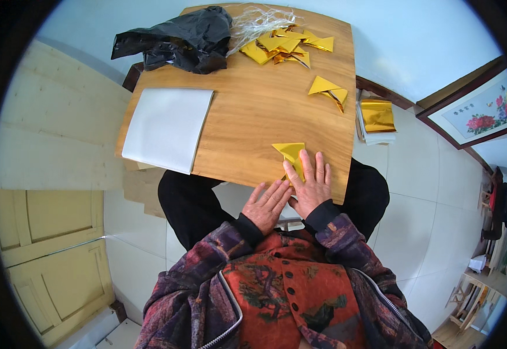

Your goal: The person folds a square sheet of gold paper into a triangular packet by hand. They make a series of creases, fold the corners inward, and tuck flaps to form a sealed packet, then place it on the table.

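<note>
A piece of folded gold foil paper [289, 150] lies at the near edge of the wooden table [253, 116]. My right hand [312, 187] rests on it with the fingers stretched out, covering its right and lower part. Just to the left, my left hand [265, 206] lies at the table edge, its fingers extended and their tips close to the paper's lower end. Whether those tips touch the paper I cannot tell. Farther up on the right is another folded gold piece [328, 92], apart from both hands.
A pile of folded gold pieces [279, 43] sits at the far side beside clear plastic strands [259, 23] and a black plastic bag [186, 43]. A white sheet or booklet [168, 128] lies on the left. Gold foil sheets [377, 116] are stacked beyond the table's right edge.
</note>
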Available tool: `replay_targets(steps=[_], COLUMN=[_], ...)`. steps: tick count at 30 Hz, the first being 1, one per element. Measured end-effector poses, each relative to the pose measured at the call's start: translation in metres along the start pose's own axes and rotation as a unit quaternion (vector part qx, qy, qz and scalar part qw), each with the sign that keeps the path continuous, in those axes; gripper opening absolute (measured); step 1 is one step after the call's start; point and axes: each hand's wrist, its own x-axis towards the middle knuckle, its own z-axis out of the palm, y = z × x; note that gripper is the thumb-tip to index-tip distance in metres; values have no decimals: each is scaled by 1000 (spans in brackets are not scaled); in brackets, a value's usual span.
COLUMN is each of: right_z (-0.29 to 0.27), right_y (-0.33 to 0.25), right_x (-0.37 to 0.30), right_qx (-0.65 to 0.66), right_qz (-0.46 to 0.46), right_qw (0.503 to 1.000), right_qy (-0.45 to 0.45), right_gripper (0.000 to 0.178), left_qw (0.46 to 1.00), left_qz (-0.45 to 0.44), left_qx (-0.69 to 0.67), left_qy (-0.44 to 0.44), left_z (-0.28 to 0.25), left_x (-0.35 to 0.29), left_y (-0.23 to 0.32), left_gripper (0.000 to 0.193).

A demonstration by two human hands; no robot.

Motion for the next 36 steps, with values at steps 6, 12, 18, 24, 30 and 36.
replay_targets(steps=[6,12,18,24,30,36], right_z=[2,-2,-11,-15,-13,-9], right_y=[2,4,13,38,51,47], right_x=[1,0,0,-1,1,4], right_qx=[-2,6,82,295,311,288], right_qz=[-4,-6,1,-14,84,44], right_qw=[1000,1000,996,952,938,940], right_qy=[2,-29,-32,79,126,180], right_gripper=[91,100,105,81,55,16], left_qw=[1000,985,984,977,963,967], left_qz=[-5,-46,-61,-105,-120,-90], left_qx=[-9,-167,-161,-176,-235,-235], left_qy=[-1,23,50,50,57,41], left_z=[-7,-33,-39,-33,-29,-36], left_x=[2,20,60,41,44,68], left_y=[-1,-12,-31,-31,-19,-16], left_gripper=[63,56,47,41,46,64])
